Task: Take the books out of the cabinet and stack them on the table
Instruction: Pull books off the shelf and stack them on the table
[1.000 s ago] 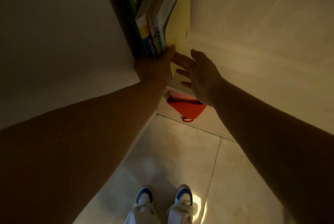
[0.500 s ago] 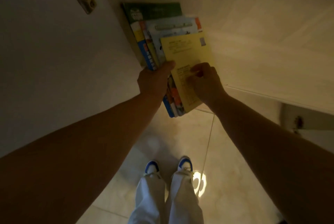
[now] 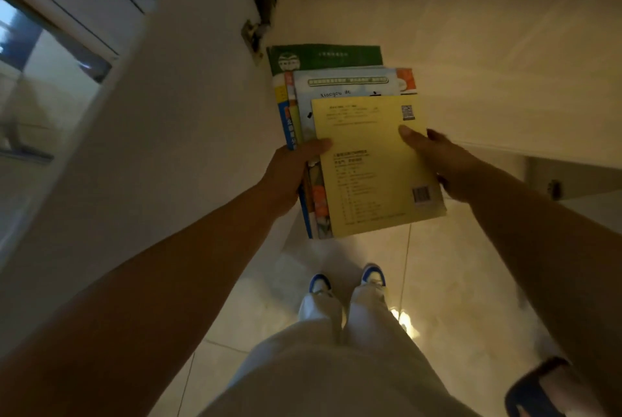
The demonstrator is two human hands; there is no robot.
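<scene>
Since 0.5 s ago the books [image 3: 340,133] have swung out flat and closer to the person, and the right hand [image 3: 447,165], which lay on the yellow cover, now grips the stack's right edge. Both hands carry the stack over the tiled floor [image 3: 454,282], above a pair of white and blue shoes [image 3: 346,282], in front of the pale cabinet [image 3: 471,46]. The left hand [image 3: 289,177] clasps the stack's left edge with its thumb [image 3: 316,146] lying on top; its fingers curl underneath, out of sight. On the right hand the thumb [image 3: 412,135] presses down on the cover and the fingers wrap round the edge below. A yellow book [image 3: 373,174] with a barcode near its lower right corner lies on top; under it show a pale blue cover, an orange one and a green one [image 3: 323,58] at the far end. At far left stands a white door [image 3: 161,113] beside a glass pane [image 3: 50,56].
</scene>
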